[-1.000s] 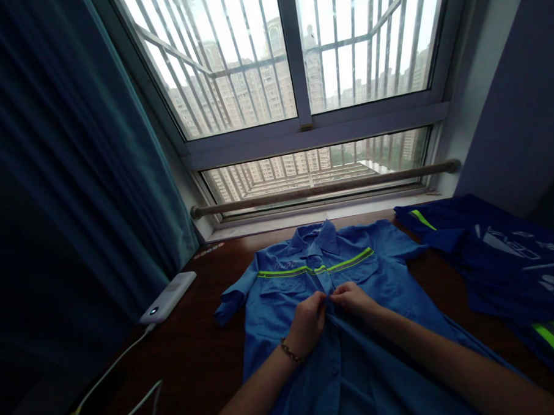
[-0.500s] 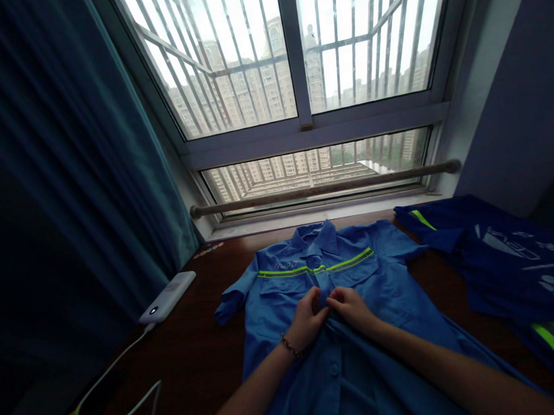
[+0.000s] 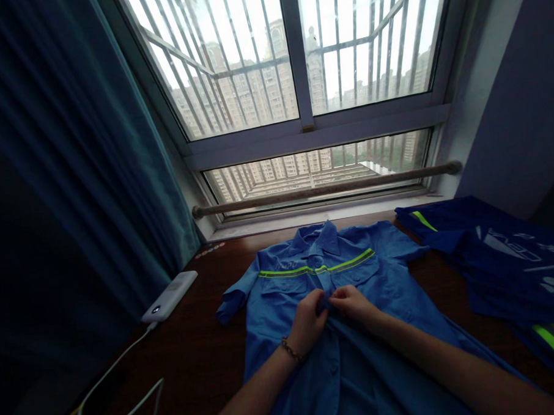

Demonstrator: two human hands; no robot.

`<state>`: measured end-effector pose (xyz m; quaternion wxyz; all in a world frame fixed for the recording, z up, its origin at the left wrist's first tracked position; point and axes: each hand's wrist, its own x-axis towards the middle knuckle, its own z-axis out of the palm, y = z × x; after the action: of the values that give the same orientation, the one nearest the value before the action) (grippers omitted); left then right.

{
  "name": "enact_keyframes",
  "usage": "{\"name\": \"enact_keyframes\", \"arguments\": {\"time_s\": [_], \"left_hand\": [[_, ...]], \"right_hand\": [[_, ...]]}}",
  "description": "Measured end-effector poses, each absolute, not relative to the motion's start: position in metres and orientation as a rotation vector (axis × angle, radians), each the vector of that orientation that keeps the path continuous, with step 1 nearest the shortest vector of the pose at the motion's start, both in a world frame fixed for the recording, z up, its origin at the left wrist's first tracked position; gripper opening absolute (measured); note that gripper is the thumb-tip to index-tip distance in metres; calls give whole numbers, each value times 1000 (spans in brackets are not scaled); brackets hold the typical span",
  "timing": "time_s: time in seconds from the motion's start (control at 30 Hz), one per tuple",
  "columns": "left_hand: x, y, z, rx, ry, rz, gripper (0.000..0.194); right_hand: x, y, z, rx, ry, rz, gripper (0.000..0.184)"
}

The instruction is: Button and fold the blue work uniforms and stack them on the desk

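One white power bank [image 3: 169,296], one cable plugged in, lies near the table's [image 3: 203,315] far-left edge; its markings are too small to read. One light-blue shirt [image 3: 282,317] with two chest pockets lies from the table's far edge toward the near edge. The left hand [image 3: 309,319] and right hand [image 3: 352,303] each have fingertips pinched closed on its front placket. One darker blue garment [image 3: 513,258], lettering unclear, lies at the far-right corner.

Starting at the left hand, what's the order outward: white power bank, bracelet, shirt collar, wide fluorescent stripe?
From the left hand, nearest first:
1. Bracelet, around its wrist.
2. Shirt collar, ahead.
3. White power bank, to the left.
4. Wide fluorescent stripe, far right.
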<state>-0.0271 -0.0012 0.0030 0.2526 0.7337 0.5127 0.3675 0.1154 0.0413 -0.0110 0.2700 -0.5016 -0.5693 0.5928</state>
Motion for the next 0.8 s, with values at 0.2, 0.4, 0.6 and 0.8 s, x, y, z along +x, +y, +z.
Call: {"name": "enact_keyframes", "arguments": {"time_s": [0.2,0.4,0.6,0.8], "left_hand": [[-32,13,-7,1322,1279,970,31],[-31,13,-5,1146,1176,957,40],[-25,9,-1,1196,1206,991,30],[-21,20,-16,1370,1355,1037,23]], "right_hand": [[120,31,6,-1295,-1847,1382,18],[126,-3,19,-1372,-2367,852,30],[128,-48,28,-1472,-2506,619,20],[138,-80,27,-1485,-2596,605,30]]}}
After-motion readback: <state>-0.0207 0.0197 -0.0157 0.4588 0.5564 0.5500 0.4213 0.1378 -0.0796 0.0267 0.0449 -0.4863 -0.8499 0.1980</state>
